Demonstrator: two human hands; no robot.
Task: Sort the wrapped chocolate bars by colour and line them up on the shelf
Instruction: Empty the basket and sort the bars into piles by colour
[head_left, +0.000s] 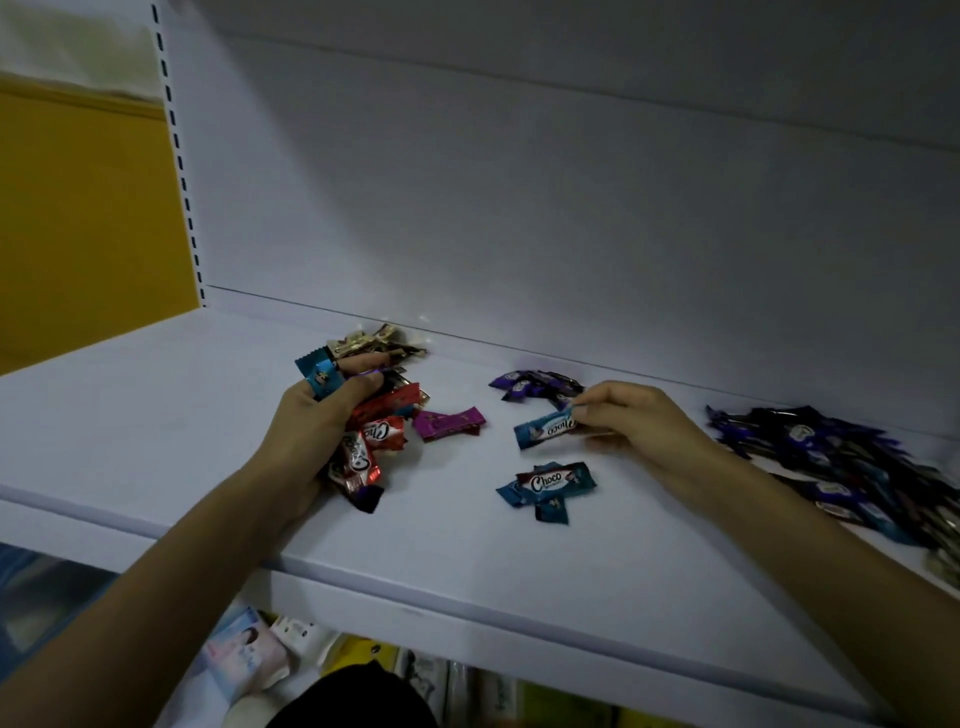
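Note:
On the white shelf (156, 415), my left hand (306, 431) grips a mixed bunch of wrapped bars (363, 447), mostly red, with a blue one (319, 376) sticking up between the fingers. My right hand (639, 421) pinches one end of a blue bar (545, 428) just above the shelf. Two blue bars (548, 486) lie in front of it. A small purple group (535, 387) sits behind the right hand's fingers. A lone magenta bar (449, 423) lies between the hands. Gold bars (374, 340) rest against the back wall.
A big heap of dark blue and purple bars (841, 462) covers the shelf's right end. The shelf's front edge (467, 603) runs diagonally below my arms. Packaged goods (249, 654) fill the lower shelf. A slotted upright (179, 156) borders the left.

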